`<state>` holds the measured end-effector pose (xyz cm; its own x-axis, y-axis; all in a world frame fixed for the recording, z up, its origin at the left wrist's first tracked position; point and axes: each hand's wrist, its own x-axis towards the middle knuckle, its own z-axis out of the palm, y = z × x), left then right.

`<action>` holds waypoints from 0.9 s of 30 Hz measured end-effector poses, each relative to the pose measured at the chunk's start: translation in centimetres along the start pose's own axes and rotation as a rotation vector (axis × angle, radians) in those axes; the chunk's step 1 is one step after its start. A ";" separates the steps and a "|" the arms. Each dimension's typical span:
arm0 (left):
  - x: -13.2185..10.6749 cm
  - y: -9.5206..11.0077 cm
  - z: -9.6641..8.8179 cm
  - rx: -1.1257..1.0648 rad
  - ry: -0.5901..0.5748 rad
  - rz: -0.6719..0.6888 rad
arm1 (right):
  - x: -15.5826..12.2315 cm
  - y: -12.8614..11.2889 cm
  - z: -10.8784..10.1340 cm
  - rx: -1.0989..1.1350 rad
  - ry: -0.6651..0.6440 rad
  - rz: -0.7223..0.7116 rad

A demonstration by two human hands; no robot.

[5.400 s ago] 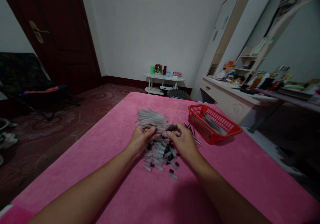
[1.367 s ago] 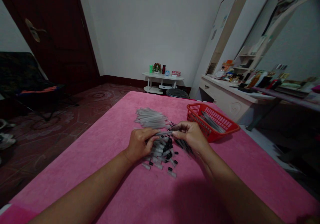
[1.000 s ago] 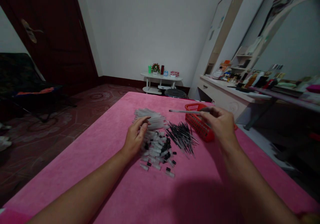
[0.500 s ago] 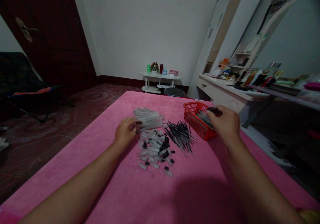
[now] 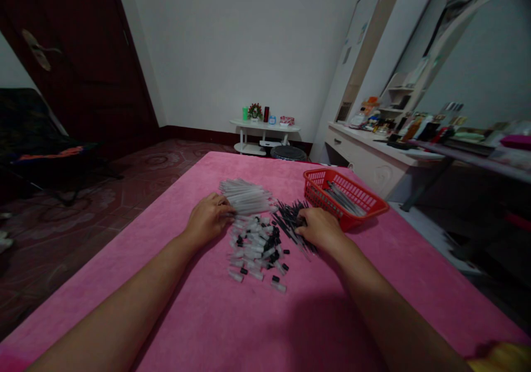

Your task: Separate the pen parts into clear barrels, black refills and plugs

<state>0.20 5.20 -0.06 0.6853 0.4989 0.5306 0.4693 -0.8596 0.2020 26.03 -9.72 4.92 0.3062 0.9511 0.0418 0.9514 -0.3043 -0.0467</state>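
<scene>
My left hand [image 5: 209, 217] is closed at the left edge of a pile of clear pen barrels [image 5: 249, 197]; its fingertips are pressed together, and what they hold is too small to make out. My right hand [image 5: 321, 229] dips into a fanned heap of thin black pen refills [image 5: 287, 217], thumb and fingers pinched on refills there. Between the hands and nearer me lie many clear pen caps [image 5: 254, 247] mixed with small black plugs [image 5: 271, 243]. Behind my right hand stands a red plastic basket [image 5: 367, 195] holding several slim grey pens [image 5: 345, 199].
A pink cloth [image 5: 224, 322] covers the table. Beyond it are a low white stand [image 5: 265, 124] and a dark round stool [image 5: 289, 153]. At right stands a dresser [image 5: 373, 159] crowded with bottles; a folding chair [image 5: 50, 139] is at left.
My right hand has moved left and down from over the red basket to the black refills, leaving the basket uncovered. My left hand has barely moved.
</scene>
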 end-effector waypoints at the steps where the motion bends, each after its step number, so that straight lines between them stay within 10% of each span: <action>1: 0.0 0.1 0.1 0.005 -0.004 0.003 | 0.0 -0.1 0.2 -0.017 -0.002 0.015; 10: 0.1 0.8 -0.1 -0.008 0.045 0.032 | -0.2 -0.1 -0.1 -0.046 0.027 0.094; 15: 0.3 1.7 -0.7 -0.231 0.336 -0.080 | -0.5 0.1 -0.7 -0.031 0.047 0.073; 19: 1.3 3.0 -0.5 -0.782 0.596 -0.404 | -0.7 -0.7 -1.8 0.125 0.160 -0.014; 27: 1.8 4.9 0.4 -1.761 0.520 -0.838 | -1.7 -3.3 -2.7 0.604 0.112 -0.286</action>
<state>4.00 1.92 1.54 0.2837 0.9585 -0.0273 -0.6464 0.2123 0.7329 22.45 -10.50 7.73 0.0774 0.9683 0.2374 0.8208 0.0733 -0.5664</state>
